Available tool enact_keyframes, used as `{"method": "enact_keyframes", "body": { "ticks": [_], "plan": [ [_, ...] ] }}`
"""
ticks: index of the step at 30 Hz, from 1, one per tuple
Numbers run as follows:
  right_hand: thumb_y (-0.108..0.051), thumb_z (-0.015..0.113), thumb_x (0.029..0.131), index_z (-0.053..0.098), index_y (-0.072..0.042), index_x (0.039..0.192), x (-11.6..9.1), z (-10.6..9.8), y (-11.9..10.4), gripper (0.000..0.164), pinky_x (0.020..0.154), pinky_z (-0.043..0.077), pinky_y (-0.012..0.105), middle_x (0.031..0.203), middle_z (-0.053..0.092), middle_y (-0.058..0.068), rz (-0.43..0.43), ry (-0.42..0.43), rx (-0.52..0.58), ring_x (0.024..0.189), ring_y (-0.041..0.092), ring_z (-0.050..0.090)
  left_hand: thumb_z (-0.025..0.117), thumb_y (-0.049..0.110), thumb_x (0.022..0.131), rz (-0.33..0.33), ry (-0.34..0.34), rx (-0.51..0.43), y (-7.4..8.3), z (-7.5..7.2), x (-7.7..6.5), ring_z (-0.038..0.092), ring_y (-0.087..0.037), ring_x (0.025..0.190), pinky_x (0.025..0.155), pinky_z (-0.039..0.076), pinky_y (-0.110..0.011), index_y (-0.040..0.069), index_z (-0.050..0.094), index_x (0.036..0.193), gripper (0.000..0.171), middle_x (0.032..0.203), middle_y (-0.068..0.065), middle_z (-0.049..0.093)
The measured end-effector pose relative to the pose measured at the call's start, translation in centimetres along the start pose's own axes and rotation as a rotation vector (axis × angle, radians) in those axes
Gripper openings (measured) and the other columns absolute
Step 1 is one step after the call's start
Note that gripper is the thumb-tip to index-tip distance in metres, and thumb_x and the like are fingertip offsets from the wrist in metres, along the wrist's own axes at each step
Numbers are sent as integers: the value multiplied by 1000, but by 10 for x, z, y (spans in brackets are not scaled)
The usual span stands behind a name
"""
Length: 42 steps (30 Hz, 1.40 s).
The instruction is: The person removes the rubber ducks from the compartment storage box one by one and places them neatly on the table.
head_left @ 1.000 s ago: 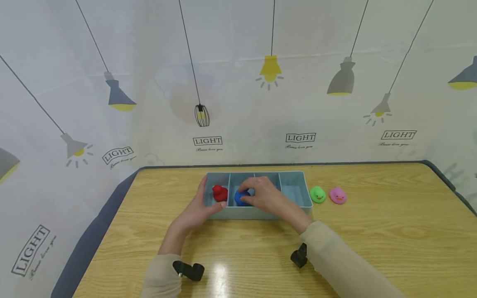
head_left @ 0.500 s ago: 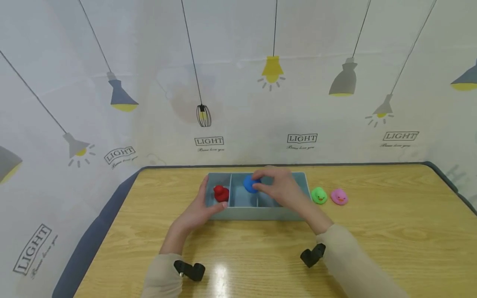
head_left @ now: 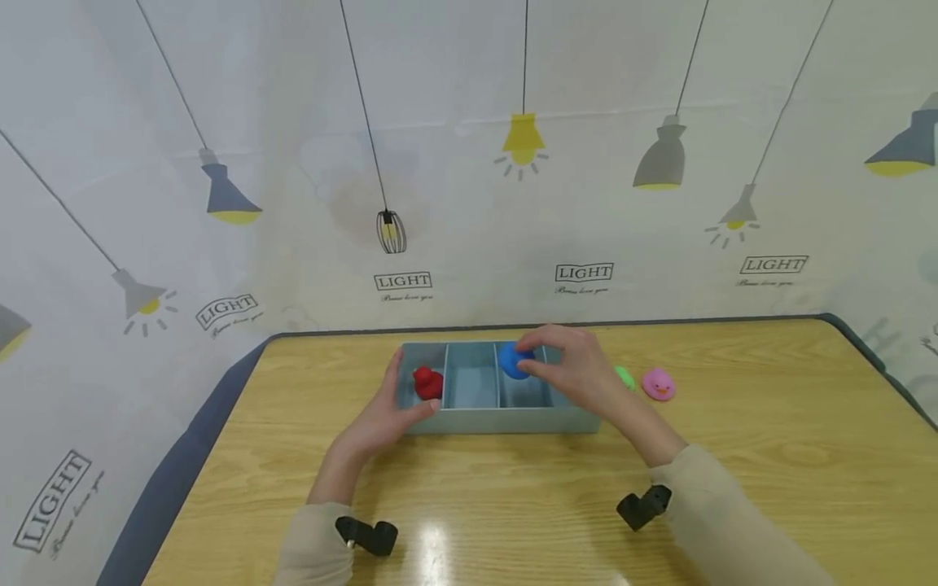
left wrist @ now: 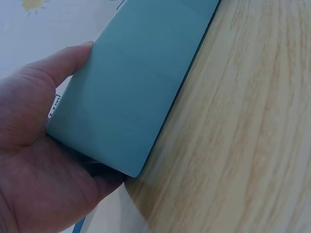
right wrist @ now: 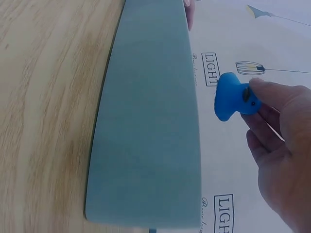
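pinching blue duck [head_left: 513, 360], right hand [head_left: 579, 368]; gripping tray [head_left: 506, 421] end widely, left hand [head_left: 383, 417]; wood-grain table [head_left: 498, 509], lamp-printed sheet [head_left: 454, 163] behind.

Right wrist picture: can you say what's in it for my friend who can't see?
A right hand pinches a blue duck by its head, above a long blue-grey box on a wooden table. Behind is a white backdrop printed with lamps and the word LIGHT.

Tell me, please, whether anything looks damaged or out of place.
Nothing stands out: the tray looks intact, the red duck sits inside, the right hand holds the blue duck, and the pink duck rests near the partly hidden green toy.
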State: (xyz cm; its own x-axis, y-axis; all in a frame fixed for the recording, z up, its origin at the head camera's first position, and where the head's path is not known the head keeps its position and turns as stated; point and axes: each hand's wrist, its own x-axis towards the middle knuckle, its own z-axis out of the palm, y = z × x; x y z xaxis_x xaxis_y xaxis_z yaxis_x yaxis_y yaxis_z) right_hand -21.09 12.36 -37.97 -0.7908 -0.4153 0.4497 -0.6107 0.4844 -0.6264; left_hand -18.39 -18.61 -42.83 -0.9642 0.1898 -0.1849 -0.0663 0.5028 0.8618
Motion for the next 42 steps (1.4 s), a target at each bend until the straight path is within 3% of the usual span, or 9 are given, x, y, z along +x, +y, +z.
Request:
{"method": "enact_keyframes", "body": {
  "ticks": [15,20,27,30,38,42],
  "plan": [
    [3,82,83,76,-1,108,-32,-50,23,26,77,60,35,106,75,10,-27,43,-98,88,23,72,73,42,95,-2,-2,-3,-2,-2,-1,10,-43,154,120,16,-62,22,-6,165,108,170,-19,6],
    [7,83,80,75,3,108,-39,-59,31,30,74,60,27,102,75,11,-27,72,-103,82,23,72,73,43,94,0,-9,-14,-6,-2,1,9,-41,155,120,16,-61,22,-6,165,109,171,-17,5],
    [5,82,82,75,2,109,-46,-71,35,28,74,60,27,103,75,11,7,65,-134,82,24,73,73,44,94,-12,-9,-8,-6,-4,1,9,-42,154,120,16,-63,22,-6,165,109,170,-17,5],
    [7,82,82,75,3,108,-50,-77,38,28,74,57,19,102,75,12,15,66,-134,83,25,73,73,43,94,-11,-9,-10,-6,-4,1,9,-42,154,120,15,-63,22,-6,165,109,170,-18,5],
    [11,84,76,74,5,105,-62,-98,55,31,75,53,10,99,75,13,-6,114,-207,82,11,70,74,43,94,-4,-20,-21,-4,-4,3,8,-39,155,121,14,-60,23,-7,165,110,171,-16,5],
    [9,85,77,75,4,106,-67,-107,62,31,75,52,10,99,75,14,17,126,-243,82,12,70,74,44,94,1,-19,-19,-5,-4,5,9,-40,155,121,15,-60,22,-7,165,110,170,-17,5]
  ]
}}
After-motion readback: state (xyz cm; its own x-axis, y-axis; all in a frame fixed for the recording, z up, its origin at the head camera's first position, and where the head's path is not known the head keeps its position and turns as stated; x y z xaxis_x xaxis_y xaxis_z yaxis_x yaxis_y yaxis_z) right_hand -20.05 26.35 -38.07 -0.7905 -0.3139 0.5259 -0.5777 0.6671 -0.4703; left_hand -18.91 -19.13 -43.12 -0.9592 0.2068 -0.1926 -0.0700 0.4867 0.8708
